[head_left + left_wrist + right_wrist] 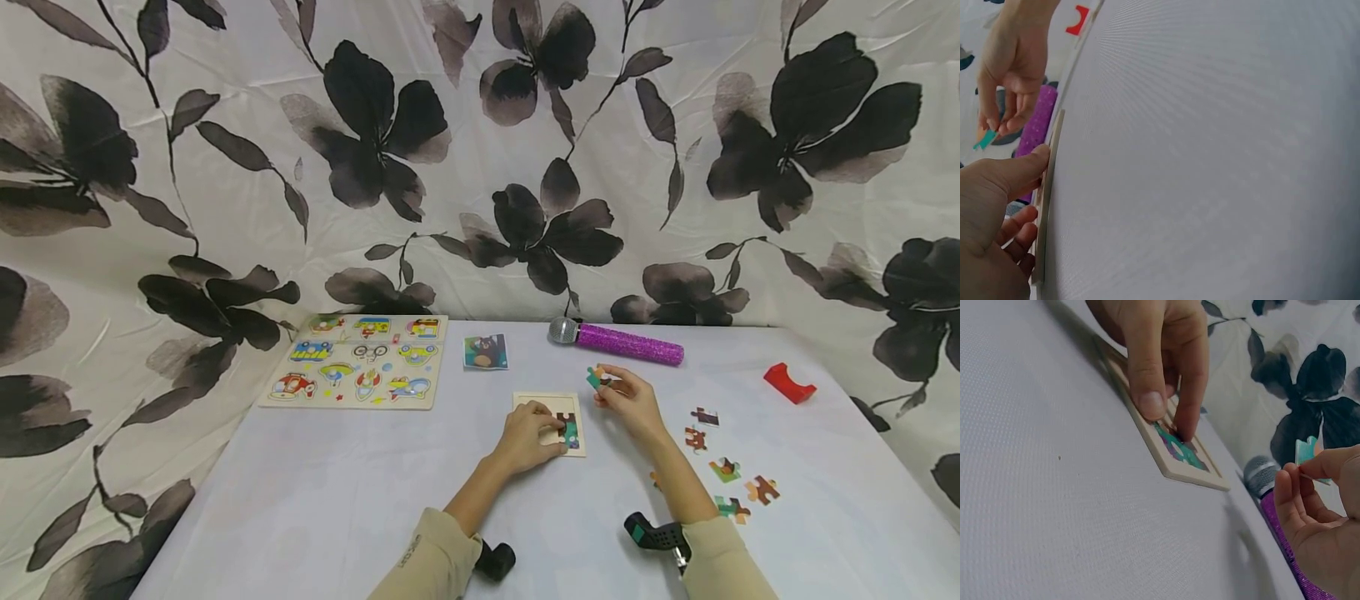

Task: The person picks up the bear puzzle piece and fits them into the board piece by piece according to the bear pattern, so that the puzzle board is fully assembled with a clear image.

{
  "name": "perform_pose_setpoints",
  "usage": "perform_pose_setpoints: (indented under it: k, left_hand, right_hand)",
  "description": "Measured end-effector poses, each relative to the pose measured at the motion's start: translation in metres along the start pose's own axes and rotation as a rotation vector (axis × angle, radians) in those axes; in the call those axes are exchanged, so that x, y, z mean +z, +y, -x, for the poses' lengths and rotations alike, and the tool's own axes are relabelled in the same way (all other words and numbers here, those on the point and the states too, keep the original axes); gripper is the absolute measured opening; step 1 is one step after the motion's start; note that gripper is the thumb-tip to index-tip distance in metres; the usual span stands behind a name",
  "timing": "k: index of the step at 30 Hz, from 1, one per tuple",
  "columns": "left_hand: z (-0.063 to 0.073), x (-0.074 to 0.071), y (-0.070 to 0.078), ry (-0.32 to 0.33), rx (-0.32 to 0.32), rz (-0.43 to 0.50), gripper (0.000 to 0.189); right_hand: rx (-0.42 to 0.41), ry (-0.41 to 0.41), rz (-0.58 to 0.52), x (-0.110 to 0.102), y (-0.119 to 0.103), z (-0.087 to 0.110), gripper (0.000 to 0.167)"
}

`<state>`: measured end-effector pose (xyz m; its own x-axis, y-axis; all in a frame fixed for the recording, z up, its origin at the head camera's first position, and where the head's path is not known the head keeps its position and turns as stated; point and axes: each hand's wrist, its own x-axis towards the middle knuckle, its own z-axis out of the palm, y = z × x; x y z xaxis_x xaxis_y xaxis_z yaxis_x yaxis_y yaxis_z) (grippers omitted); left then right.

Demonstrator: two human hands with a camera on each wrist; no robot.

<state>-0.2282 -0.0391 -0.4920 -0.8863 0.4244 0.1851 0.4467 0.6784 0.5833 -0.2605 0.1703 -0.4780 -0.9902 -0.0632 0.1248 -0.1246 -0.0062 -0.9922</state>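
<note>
In the head view my left hand [527,437] rests on a small wooden puzzle frame [522,399]. Its thumb and fingertips touch joined jigsaw pieces [572,433], teal, purple and dark brown, along the frame's right side; the palm hides the rest. My right hand [632,403], raised just beyond the frame's right edge, pinches a teal and orange jigsaw piece [595,377] between thumb and fingers. The right wrist view shows that jigsaw piece [1305,452] held above the table, apart from the frame [1175,469].
Several loose jigsaw pieces [725,470] lie by the right forearm. Farther back are a purple glitter microphone [630,344], a small picture card [485,352] and a vehicle puzzle board [356,367]. A red curved block [789,384] lies far right. Floral cloth [480,167] hangs behind.
</note>
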Motion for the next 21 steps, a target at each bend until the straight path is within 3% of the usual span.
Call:
perform_pose_setpoints:
  k: [9, 13, 16, 21]
  left_hand:
    - [0.000, 0.000, 0.001, -0.003, -0.018, 0.015, 0.032]
    - [0.000, -0.001, 0.002, 0.002, -0.012, 0.018, 0.033]
    - [0.000, -0.002, 0.002, 0.006, -0.006, 0.026, 0.033]
    - [0.001, -0.002, 0.002, 0.008, -0.001, 0.038, 0.033]
  right_hand:
    - [-0.042, -0.034, 0.016, 0.001, -0.003, 0.000, 0.048]
    - [-0.024, -0.029, -0.055, 0.005, -0.005, -0.001, 0.042]
    - [0.017, 0.000, -0.102, 0.010, -0.006, -0.002, 0.035]
    - [0.089, 0.090, -0.090, 0.015, -0.007, -0.004, 0.028]
